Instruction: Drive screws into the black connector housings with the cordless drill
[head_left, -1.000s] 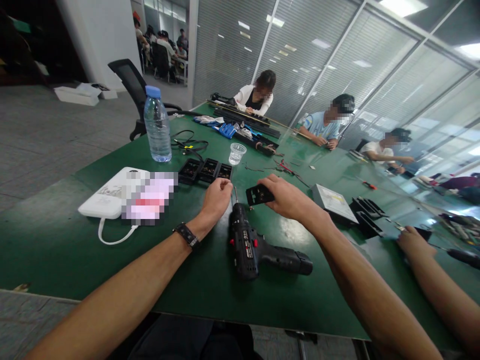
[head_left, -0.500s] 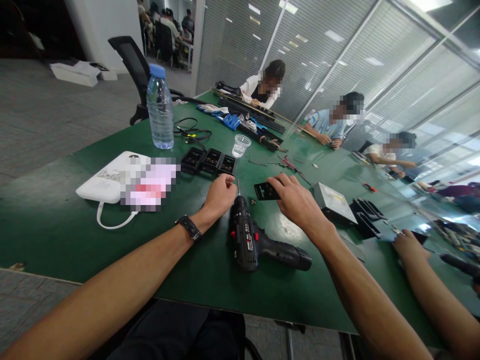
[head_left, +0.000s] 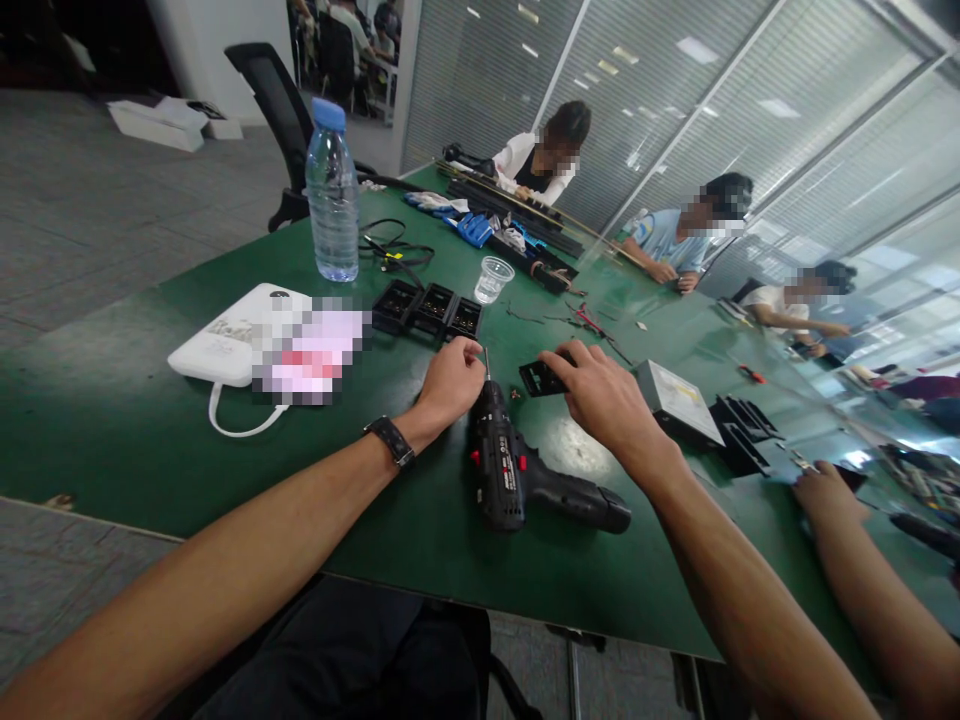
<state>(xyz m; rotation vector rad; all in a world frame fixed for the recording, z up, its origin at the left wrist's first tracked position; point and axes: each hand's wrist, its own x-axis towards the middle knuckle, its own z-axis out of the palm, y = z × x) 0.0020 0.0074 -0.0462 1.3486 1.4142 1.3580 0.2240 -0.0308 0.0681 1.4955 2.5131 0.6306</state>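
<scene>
My left hand (head_left: 452, 380) rests near the tip of a black cordless drill (head_left: 501, 470), its fingers curled in a pinch; whatever they hold, if anything, is hidden. The drill lies on its side, bit (head_left: 487, 362) pointing away from me, close to my fingertips. My right hand (head_left: 606, 395) grips a small flat black case (head_left: 541, 379) by its right end, just above the table. A few tiny brass-coloured pieces (head_left: 515, 394) lie between the drill and that case. Just beyond my left hand, small black open boxes (head_left: 429, 310) stand in a row with small bits inside.
A water bottle (head_left: 332, 195), a clear plastic cup (head_left: 493, 280) and a white power bank (head_left: 225, 335) cabled to a phone (head_left: 319, 350) stand on the green table. Rightward are a silver box (head_left: 679, 402), black brackets (head_left: 742, 430) and another person's hand (head_left: 829, 492).
The whole view has shifted slightly, so things sit a little higher and further right. Both hands keep nearly the same pose, the right still holding the black case.
</scene>
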